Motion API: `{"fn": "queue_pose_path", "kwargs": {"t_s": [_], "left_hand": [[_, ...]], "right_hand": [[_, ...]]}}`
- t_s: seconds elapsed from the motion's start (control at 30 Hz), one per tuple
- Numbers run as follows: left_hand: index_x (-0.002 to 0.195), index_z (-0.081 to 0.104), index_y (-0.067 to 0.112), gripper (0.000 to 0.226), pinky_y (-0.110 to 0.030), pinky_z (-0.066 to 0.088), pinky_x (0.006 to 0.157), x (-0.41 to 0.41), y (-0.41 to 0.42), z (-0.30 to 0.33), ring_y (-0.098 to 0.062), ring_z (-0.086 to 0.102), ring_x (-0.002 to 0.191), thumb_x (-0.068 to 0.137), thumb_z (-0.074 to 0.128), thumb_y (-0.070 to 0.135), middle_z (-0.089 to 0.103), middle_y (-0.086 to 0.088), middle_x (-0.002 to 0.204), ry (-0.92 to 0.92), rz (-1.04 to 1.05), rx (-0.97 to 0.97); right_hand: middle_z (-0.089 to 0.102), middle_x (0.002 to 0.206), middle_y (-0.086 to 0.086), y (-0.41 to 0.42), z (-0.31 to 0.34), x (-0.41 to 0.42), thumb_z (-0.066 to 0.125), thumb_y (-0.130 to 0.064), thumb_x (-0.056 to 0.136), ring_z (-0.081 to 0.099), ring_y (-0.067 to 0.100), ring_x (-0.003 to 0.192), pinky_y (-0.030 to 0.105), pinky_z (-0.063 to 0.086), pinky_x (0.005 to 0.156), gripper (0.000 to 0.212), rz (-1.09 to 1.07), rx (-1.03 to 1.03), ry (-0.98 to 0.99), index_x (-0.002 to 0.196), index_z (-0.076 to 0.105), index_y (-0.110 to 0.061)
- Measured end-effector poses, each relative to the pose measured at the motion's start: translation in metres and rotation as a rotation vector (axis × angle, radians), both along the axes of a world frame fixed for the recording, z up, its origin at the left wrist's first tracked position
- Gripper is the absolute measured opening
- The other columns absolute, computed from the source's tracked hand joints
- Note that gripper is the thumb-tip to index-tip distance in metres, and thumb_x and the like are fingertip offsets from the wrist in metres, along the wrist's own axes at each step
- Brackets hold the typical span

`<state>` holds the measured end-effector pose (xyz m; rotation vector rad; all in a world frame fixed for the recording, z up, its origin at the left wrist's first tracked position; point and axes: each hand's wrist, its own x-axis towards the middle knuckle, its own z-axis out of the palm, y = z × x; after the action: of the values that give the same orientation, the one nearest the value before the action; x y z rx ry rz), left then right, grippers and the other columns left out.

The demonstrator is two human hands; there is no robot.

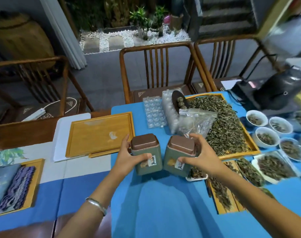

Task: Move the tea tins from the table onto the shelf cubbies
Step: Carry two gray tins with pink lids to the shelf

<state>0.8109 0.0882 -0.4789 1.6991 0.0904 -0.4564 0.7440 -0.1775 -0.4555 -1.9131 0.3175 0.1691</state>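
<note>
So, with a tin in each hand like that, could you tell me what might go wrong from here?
1. The left tin and right tin sit very close together, so they may knock as they lift.
2. The right hand is right beside the plastic bag and the tray of loose tea, and could snag the bag or scatter leaves.
3. The left hand has only a side grip, so its tin could slip.

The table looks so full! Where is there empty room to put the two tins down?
The blue cloth in front of the tins, between the two forearms, is bare. The empty wooden tray left of the left tin has room too. Right of the right tin it is crowded: the big tea-leaf tray, bowls and smaller trays of leaves.
</note>
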Motion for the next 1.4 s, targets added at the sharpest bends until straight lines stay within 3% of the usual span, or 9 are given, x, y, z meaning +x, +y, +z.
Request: {"fn": "queue_pose_path", "kwargs": {"t_s": [0.17, 0.27, 0.43, 0.5, 0.67, 0.83, 1.0, 1.13, 1.4], "left_hand": [[0.149, 0.031, 0.026, 0.110, -0.029, 0.054, 0.088, -0.015, -0.080, 0.036, -0.008, 0.064, 0.101, 0.054, 0.086, 0.026, 0.060, 0.015, 0.112, -0.012, -0.192, -0.120], [0.143, 0.039, 0.023, 0.097, -0.022, 0.058, 0.076, -0.038, -0.141, 0.056, -0.010, 0.066, 0.093, 0.058, 0.085, 0.026, 0.063, 0.005, 0.113, -0.005, -0.318, -0.186], [0.126, 0.050, 0.024, 0.091, -0.034, 0.057, 0.082, -0.120, -0.252, 0.088, -0.021, 0.064, 0.099, 0.042, 0.080, 0.041, 0.065, -0.008, 0.118, 0.011, -0.516, -0.289], [0.124, 0.052, 0.022, 0.089, -0.037, 0.055, 0.084, -0.171, -0.296, 0.102, -0.022, 0.065, 0.096, 0.042, 0.081, 0.039, 0.066, -0.009, 0.116, 0.019, -0.603, -0.306], [0.116, 0.058, 0.020, 0.079, -0.041, 0.060, 0.077, -0.341, -0.401, 0.143, -0.024, 0.071, 0.090, 0.045, 0.083, 0.044, 0.072, -0.009, 0.108, 0.044, -0.894, -0.317], [0.110, 0.061, 0.020, 0.068, -0.033, 0.058, 0.062, -0.538, -0.495, 0.176, -0.021, 0.073, 0.080, 0.050, 0.090, 0.038, 0.074, -0.008, 0.098, 0.066, -1.177, -0.386], [0.114, 0.061, 0.018, 0.068, -0.038, 0.059, 0.071, -0.717, -0.558, 0.202, -0.027, 0.073, 0.087, 0.055, 0.086, 0.042, 0.075, -0.010, 0.103, 0.117, -1.439, -0.397], [0.111, 0.063, 0.025, 0.069, -0.041, 0.058, 0.077, -0.811, -0.599, 0.222, -0.024, 0.074, 0.088, 0.052, 0.088, 0.050, 0.076, -0.005, 0.100, 0.049, -1.607, -0.422], [0.113, 0.057, 0.027, 0.070, -0.036, 0.056, 0.073, -0.892, -0.710, 0.237, -0.022, 0.071, 0.092, 0.053, 0.085, 0.052, 0.073, -0.007, 0.105, -0.024, -1.624, -0.411]], "right_hand": [[0.060, 0.125, -0.003, -0.061, 0.040, -0.048, 0.094, -0.039, 0.047, 0.062, 0.010, 0.109, 0.034, 0.050, 0.094, 0.101, -0.225, 0.182, -0.085, 0.134, 0.043, -0.027], [0.060, 0.122, -0.008, -0.102, 0.062, -0.099, 0.090, -0.030, 0.054, 0.064, 0.004, 0.104, 0.027, 0.051, 0.086, 0.096, -0.327, 0.227, -0.125, 0.136, 0.041, -0.028], [0.063, 0.119, -0.001, -0.171, 0.090, -0.229, 0.088, -0.029, 0.057, 0.067, 0.003, 0.095, 0.020, 0.053, 0.075, 0.088, -0.563, 0.231, -0.202, 0.132, 0.043, -0.028], [0.061, 0.117, -0.004, -0.197, 0.098, -0.295, 0.092, -0.034, 0.054, 0.066, 0.001, 0.096, 0.018, 0.053, 0.074, 0.090, -0.657, 0.190, -0.228, 0.131, 0.045, -0.028], [0.061, 0.111, -0.006, -0.247, 0.128, -0.500, 0.073, -0.003, 0.074, 0.065, -0.012, 0.083, 0.009, 0.051, 0.067, 0.061, -0.937, 0.130, -0.342, 0.128, 0.049, -0.016], [0.065, 0.115, -0.004, -0.260, 0.164, -0.718, 0.092, -0.043, 0.039, 0.068, 0.012, 0.099, 0.027, 0.056, 0.078, 0.102, -1.249, 0.077, -0.434, 0.129, 0.050, -0.024], [0.066, 0.111, 0.006, -0.256, 0.199, -0.892, 0.084, -0.043, 0.044, 0.069, 0.015, 0.092, 0.030, 0.057, 0.081, 0.087, -1.496, -0.085, -0.481, 0.123, 0.054, -0.022], [0.070, 0.103, 0.007, -0.267, 0.207, -0.984, 0.082, -0.041, 0.047, 0.069, 0.018, 0.091, 0.026, 0.055, 0.075, 0.075, -1.612, -0.138, -0.542, 0.115, 0.060, -0.019], [0.073, 0.102, 0.008, -0.377, 0.215, -1.065, 0.081, -0.044, 0.054, 0.070, 0.026, 0.096, 0.032, 0.054, 0.079, 0.070, -1.557, -0.160, -0.551, 0.116, 0.061, -0.017]]}}
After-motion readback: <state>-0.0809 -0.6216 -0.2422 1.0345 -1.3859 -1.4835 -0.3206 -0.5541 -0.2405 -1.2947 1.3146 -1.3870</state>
